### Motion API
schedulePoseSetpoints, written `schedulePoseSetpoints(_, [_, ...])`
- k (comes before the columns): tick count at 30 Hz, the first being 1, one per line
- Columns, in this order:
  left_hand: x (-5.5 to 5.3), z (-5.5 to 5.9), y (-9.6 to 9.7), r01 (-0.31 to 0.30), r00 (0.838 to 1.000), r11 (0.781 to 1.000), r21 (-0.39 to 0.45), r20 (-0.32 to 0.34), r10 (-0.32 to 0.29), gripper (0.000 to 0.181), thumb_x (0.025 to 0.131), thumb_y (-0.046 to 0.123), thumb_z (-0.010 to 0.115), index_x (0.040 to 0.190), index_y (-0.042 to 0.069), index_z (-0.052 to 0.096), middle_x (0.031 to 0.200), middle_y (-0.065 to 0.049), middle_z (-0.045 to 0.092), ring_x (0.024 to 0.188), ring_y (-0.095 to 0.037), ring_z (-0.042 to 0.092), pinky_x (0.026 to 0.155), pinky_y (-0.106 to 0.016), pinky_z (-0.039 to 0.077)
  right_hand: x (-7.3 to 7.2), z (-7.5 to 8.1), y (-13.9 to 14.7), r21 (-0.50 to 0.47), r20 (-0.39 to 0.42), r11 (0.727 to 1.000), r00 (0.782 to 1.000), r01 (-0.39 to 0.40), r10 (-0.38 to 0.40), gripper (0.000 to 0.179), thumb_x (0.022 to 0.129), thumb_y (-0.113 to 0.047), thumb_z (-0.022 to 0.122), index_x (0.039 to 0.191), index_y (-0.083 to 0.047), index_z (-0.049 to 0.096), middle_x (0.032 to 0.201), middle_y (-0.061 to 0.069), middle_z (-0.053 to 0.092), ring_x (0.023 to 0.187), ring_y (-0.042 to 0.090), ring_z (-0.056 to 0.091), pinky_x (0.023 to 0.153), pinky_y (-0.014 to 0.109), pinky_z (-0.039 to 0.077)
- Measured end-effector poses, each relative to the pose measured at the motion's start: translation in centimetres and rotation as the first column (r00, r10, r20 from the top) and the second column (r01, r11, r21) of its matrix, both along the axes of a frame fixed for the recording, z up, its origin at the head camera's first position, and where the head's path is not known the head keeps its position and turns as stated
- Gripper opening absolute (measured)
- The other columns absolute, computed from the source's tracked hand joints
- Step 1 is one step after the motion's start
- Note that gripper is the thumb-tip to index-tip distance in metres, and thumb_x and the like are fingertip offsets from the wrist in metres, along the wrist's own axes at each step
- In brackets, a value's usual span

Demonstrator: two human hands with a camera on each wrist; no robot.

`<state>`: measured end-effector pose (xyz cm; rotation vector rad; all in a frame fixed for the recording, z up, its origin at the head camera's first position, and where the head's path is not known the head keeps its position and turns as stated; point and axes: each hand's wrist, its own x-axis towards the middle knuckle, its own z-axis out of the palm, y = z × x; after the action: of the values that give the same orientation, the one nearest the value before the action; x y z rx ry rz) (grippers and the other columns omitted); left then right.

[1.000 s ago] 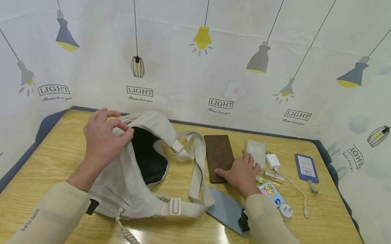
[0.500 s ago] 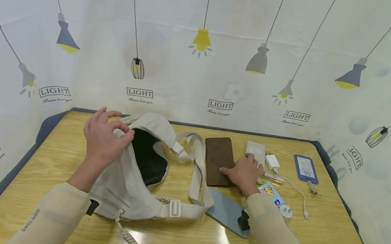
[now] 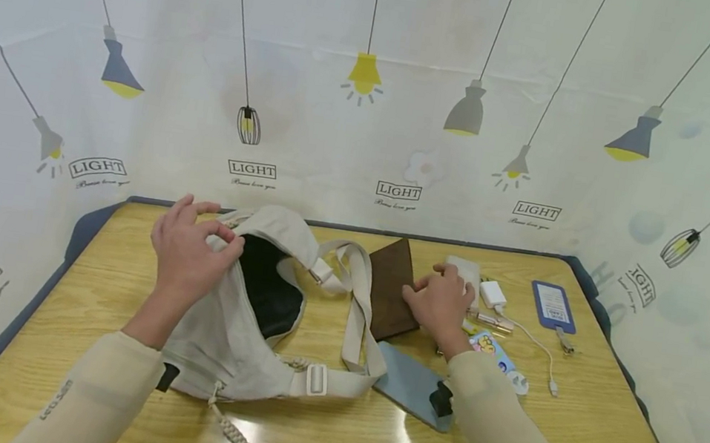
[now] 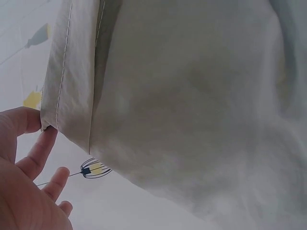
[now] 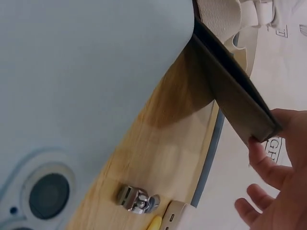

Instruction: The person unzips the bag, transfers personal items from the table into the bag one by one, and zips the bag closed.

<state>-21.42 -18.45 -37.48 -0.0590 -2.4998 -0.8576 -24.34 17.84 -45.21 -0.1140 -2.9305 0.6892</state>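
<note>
A cream canvas bag (image 3: 211, 345) lies on the table at left, its dark-lined opening gaping. My left hand (image 3: 189, 252) pinches the edge of that opening between thumb and index finger; in the left wrist view the bag's hem (image 4: 72, 96) sits at those fingertips. My right hand (image 3: 441, 304) pinches a flat brown leather wallet (image 3: 391, 294) by its right edge. The wallet is tipped up on that side, and in the right wrist view a dark gap (image 5: 235, 64) runs along its folded edge. A light-blue smartphone (image 3: 411, 382) lies below the right wrist.
Right of the hand lie a pale box-like item (image 3: 466, 272), a white charger (image 3: 493, 294) with cable, a lipstick-like tube (image 3: 493, 322), a cartoon-print pack (image 3: 492, 348) and a blue badge holder (image 3: 552, 306). The bag's strap (image 3: 356, 311) loops between bag and wallet.
The right hand has drawn back slightly from lying over the wallet and lifted its right edge, so the wallet now tilts. The left hand and bag stay as they were.
</note>
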Motion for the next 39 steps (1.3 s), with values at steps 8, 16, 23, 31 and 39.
schedulePoseSetpoints(8, [0.1,0.0,0.1,0.001,1.000,1.000,0.009,-0.010,-0.001,0.019,0.083,0.019,0.067,0.070,0.005,0.070,0.128,-0.015,0.059,0.143,-0.036,0.030,0.111,-0.063,0.015,0.0,0.2,-0.8,0.004,-0.089,1.000,0.996,0.005,-0.005,0.027,0.088,-0.033,0.064,0.074,-0.012,0.072,0.136,0.012,0.049,0.123,0.040,0.047,0.110,0.067,0.015])
schedulePoseSetpoints(16, [0.2,0.1,0.3,0.000,1.000,1.000,0.005,-0.012,0.000,0.021,0.083,0.019,0.067,0.068,0.004,0.070,0.127,-0.015,0.060,0.142,-0.036,0.031,0.111,-0.063,0.015,0.1,0.9,-0.2,-0.095,-0.081,0.995,0.997,-0.018,0.010,0.028,0.091,-0.031,0.061,0.075,-0.009,0.070,0.134,0.012,0.050,0.124,0.038,0.045,0.108,0.067,0.017])
schedulePoseSetpoints(23, [0.1,0.2,0.7,-0.019,1.000,1.000,0.002,-0.018,0.019,0.023,0.082,0.020,0.065,0.065,0.005,0.070,0.125,-0.015,0.061,0.140,-0.036,0.033,0.111,-0.063,0.015,0.6,3.6,0.0,-0.252,-0.042,0.966,0.998,-0.053,0.044,0.030,0.093,-0.034,0.061,0.085,-0.007,0.071,0.139,0.012,0.048,0.131,0.036,0.041,0.104,0.065,0.021])
schedulePoseSetpoints(31, [-0.1,0.1,2.0,-0.118,0.992,0.991,0.064,-0.029,0.120,0.025,0.079,0.017,0.059,0.059,0.004,0.066,0.119,-0.011,0.064,0.134,-0.034,0.039,0.112,-0.061,0.016,2.0,6.4,-0.4,-0.373,-0.076,0.917,0.990,-0.142,0.122,0.027,0.091,-0.028,0.065,0.090,-0.002,0.071,0.139,0.011,0.049,0.135,0.034,0.040,0.109,0.059,0.024])
schedulePoseSetpoints(39, [-0.8,0.2,3.6,-0.158,0.987,0.985,0.069,-0.009,0.159,0.026,0.079,0.018,0.057,0.059,0.005,0.066,0.118,-0.008,0.064,0.131,-0.033,0.041,0.113,-0.060,0.016,3.8,7.3,-1.6,-0.493,-0.005,0.842,0.969,-0.219,0.249,0.022,0.091,-0.026,0.065,0.089,-0.004,0.068,0.141,0.006,0.045,0.136,0.030,0.037,0.105,0.053,0.036])
